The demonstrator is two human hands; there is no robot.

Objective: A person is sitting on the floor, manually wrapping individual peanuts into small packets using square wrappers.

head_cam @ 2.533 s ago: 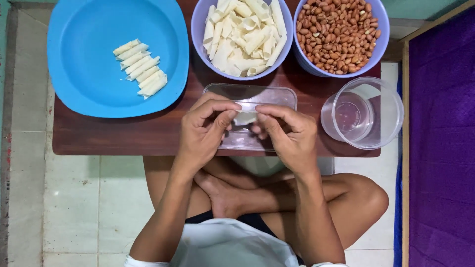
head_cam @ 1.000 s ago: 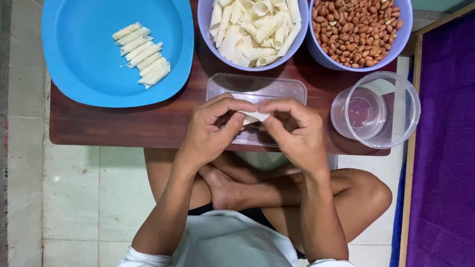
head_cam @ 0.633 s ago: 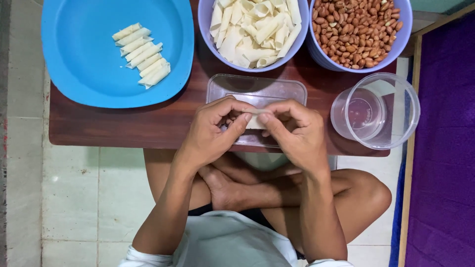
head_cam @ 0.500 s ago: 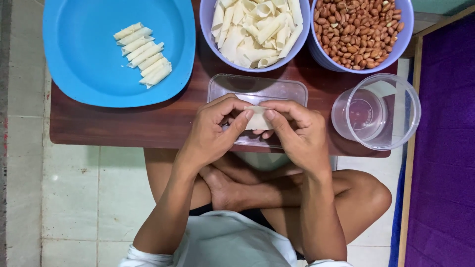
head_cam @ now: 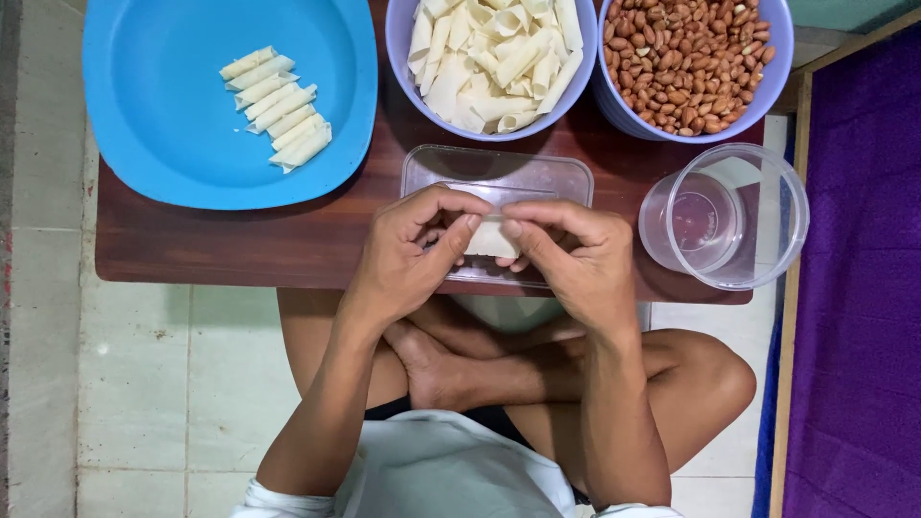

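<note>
My left hand (head_cam: 408, 254) and my right hand (head_cam: 576, 259) meet over a clear rectangular lid (head_cam: 499, 173) on a low brown table (head_cam: 240, 245). Both pinch one small pale wrapper strip (head_cam: 492, 240) between thumbs and fingertips. Much of the strip is hidden by my fingers. Behind the hands, a lilac bowl (head_cam: 408, 58) holds several loose pale wrapper pieces (head_cam: 494, 58), and another lilac bowl (head_cam: 777, 58) holds peanuts (head_cam: 686, 53). At the left, several finished rolls (head_cam: 276, 107) lie in a row on a blue plate (head_cam: 182, 144).
A clear round plastic container (head_cam: 724, 216) with a little water stands at the table's right edge. A purple cloth (head_cam: 854, 288) with a wooden border lies to the right. My crossed legs are under the table, on a pale tiled floor (head_cam: 134, 384).
My fingers have kept working the pale strip over the lid, closing it tighter between both hands. The view has shifted slightly; nothing else on the table has moved.
</note>
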